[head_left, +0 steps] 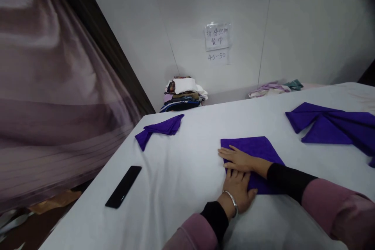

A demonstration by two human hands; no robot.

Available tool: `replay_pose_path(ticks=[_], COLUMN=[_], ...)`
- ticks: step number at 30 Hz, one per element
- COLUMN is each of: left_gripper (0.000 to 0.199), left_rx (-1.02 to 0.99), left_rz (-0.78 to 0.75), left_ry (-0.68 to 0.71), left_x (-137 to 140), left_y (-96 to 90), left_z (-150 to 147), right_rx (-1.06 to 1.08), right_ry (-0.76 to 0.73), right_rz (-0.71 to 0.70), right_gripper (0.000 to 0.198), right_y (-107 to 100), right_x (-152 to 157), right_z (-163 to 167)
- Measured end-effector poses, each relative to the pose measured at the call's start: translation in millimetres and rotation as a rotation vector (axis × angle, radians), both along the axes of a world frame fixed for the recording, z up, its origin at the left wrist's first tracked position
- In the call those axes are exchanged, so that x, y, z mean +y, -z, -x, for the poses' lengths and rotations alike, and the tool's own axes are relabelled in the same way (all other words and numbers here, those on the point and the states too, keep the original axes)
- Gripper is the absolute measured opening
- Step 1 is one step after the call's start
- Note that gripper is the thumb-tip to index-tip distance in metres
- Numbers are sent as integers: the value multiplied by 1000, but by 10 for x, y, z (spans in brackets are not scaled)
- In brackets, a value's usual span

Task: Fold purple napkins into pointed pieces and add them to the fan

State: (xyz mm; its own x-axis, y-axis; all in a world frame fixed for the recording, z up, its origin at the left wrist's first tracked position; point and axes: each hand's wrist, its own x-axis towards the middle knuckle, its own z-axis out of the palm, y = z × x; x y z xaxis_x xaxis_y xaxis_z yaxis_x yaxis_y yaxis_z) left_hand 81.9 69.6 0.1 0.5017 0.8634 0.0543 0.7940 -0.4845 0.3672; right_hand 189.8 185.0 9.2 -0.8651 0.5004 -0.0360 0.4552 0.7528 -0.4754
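A purple cloth napkin (258,146), folded into a flat four-sided shape, lies on the white-covered table (187,164). My right hand (237,159) rests palm down on its left part, fingers stretched past the left edge. Just below it, my left hand (238,191), with a silver bracelet at the wrist, lies flat at the napkin's lower left edge. Its fingertips meet the right hand's fingers, and the thumb points right. Both hands are open, and neither grasps the cloth. The corner under the hands is hidden.
Two more folded purple pieces lie on the table: a small napkin (165,127) at far left and a larger cloth (331,123) at right. A black phone-like slab (124,186) is near the left edge. Behind stand piled clothes (183,95); a curtain (58,97) hangs left.
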Motion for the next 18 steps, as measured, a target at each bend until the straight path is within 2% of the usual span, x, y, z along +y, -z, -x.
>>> replay_pose_path(ticks=[6, 11, 15, 18], left_gripper=[64, 63, 63, 63], left_rx=[1, -7, 35, 66], left_rz=[60, 67, 67, 64], left_ry=[-7, 7, -2, 5], left_x=[-3, -15, -5, 8], left_y=[-12, -26, -43, -42], left_z=[1, 5, 6, 7], right_rx=[-14, -19, -8, -13], right_ry=[36, 88, 116, 121], right_rz=[-86, -155, -173, -166], right_gripper=[66, 69, 72, 73], right_y=[42, 184, 231, 164], right_x=[332, 595, 650, 631], right_z=[69, 167, 197, 209])
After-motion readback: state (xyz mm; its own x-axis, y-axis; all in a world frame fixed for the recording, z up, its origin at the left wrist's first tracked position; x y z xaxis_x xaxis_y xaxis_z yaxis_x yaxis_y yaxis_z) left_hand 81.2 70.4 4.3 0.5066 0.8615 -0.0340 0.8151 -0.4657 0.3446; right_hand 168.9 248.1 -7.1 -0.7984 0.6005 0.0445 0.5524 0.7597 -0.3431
